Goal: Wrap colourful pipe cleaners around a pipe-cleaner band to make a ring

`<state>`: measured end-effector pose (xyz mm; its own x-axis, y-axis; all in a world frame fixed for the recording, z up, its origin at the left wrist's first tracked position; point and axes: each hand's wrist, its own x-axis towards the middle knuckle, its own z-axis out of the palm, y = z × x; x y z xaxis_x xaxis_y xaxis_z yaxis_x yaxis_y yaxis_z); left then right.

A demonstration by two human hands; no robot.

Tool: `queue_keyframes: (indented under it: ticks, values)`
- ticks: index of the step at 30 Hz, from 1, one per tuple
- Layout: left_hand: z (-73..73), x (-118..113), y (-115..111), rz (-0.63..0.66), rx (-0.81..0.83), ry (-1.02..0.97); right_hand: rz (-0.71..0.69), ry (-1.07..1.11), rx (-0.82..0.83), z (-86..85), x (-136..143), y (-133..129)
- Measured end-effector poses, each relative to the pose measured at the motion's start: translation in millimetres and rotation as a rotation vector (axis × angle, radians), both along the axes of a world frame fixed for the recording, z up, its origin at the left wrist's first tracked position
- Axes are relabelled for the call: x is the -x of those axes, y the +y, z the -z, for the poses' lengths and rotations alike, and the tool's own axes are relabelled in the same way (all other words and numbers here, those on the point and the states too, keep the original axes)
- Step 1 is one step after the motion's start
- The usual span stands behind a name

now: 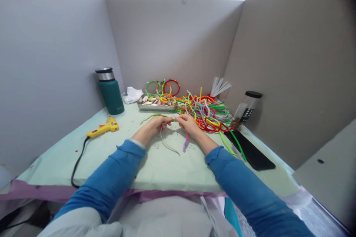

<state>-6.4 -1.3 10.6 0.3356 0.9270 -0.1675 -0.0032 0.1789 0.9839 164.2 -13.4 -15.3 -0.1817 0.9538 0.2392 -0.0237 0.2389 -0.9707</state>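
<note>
My left hand (158,123) and my right hand (188,123) meet above the middle of the table, fingertips pinched close together on pipe cleaners. A green pipe cleaner (149,117) sticks out to the left behind my left hand. From my left fingers a thin grey pipe cleaner (167,143) curves down toward the tabletop. Below my right hand hangs a pink and purple fuzzy piece (185,144). A small bit of green shows between the fingertips; how the strands join there is hidden by my fingers.
Behind my hands lie a metal tray (157,108) of shells, several coloured rings (171,81) and a tangled pile of pipe cleaners (208,109). A yellow glue gun (102,129) and green bottle (111,94) stand left. At right are a black slab (253,153) and clear container (251,103).
</note>
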Motion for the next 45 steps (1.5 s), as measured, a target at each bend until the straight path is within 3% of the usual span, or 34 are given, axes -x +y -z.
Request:
queue_keyframes:
  ticks: [7,13,21,28,32,37,45]
  values:
    - [1.8,-0.3,2.6,-0.112,-0.006,-0.059,-0.008,0.062,0.132,1.0,-5.3,9.1]
    - [-1.3,1.4,0.9,-0.164,0.009,-0.033,0.003,-0.040,0.028,1.1,-4.1,4.2]
    - [-4.4,2.0,1.5,-0.101,0.110,-0.078,0.051,-0.095,-0.033,-4.2,-2.6,-2.8]
    - [-3.5,2.7,1.7,-0.066,0.118,-0.107,0.011,-0.110,-0.059,-0.9,-2.9,0.5]
    - [3.3,-0.6,3.5,-0.169,-0.050,-0.016,0.087,-0.105,-0.021,-0.1,-3.2,3.1]
    - [10.5,-1.6,8.0,-0.294,-0.356,0.280,0.179,-0.079,0.061,2.0,-4.9,8.7]
    - [14.3,-2.5,12.0,-0.371,-0.873,0.651,0.187,-0.052,0.101,3.2,-5.1,11.7]
